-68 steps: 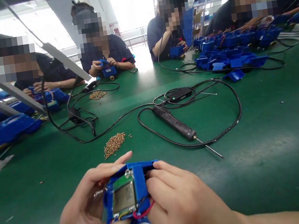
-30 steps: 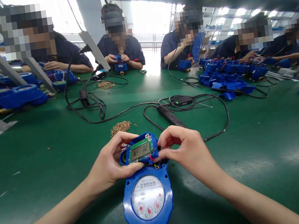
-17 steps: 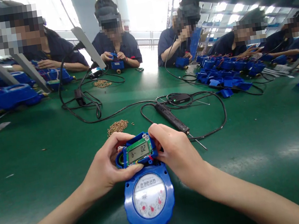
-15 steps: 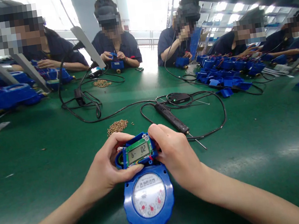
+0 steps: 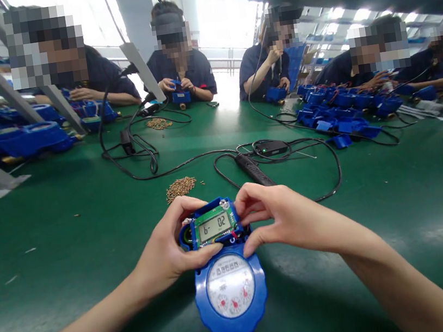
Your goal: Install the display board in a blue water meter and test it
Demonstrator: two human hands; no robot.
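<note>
1. Both hands are at the blue housing (image 5: 196, 212), which we see joined to the upper side of the round meter (image 5: 207, 316), near the front of the green desk (image 5: 129, 214).
2. Our left hand (image 5: 164, 245) is closed around the left side of the housing, with the thumb along its lower edge.
3. Our right hand (image 5: 284, 215) has thumb and fingers apart: the fingertips reach the right side of the housing, and the thumb is by the rim of the meter. We cannot tell if something small is behind these fingers.
4. Inside the housing we see 1 green circuit board (image 5: 233, 215) with a lit or printed display (image 5: 214, 226), and a short red wire (image 5: 234, 235) at the lower right corner.
5. We judge that this wire could be pinched or pulled loose, if our fingers press on that corner.
6. If our left thumb slips, the housing could tilt, because the right hand does not grip it firmly, as it seems to us.
7. The pile of screws (image 5: 181, 188) lies just beyond our left hand; a careless knuckle could scatter it.
8. Behind our right hand lies the black electric screwdriver (image 5: 253, 170). Its looped cable (image 5: 339, 171) could catch our wrist, if we reach forward too quickly.
</note>
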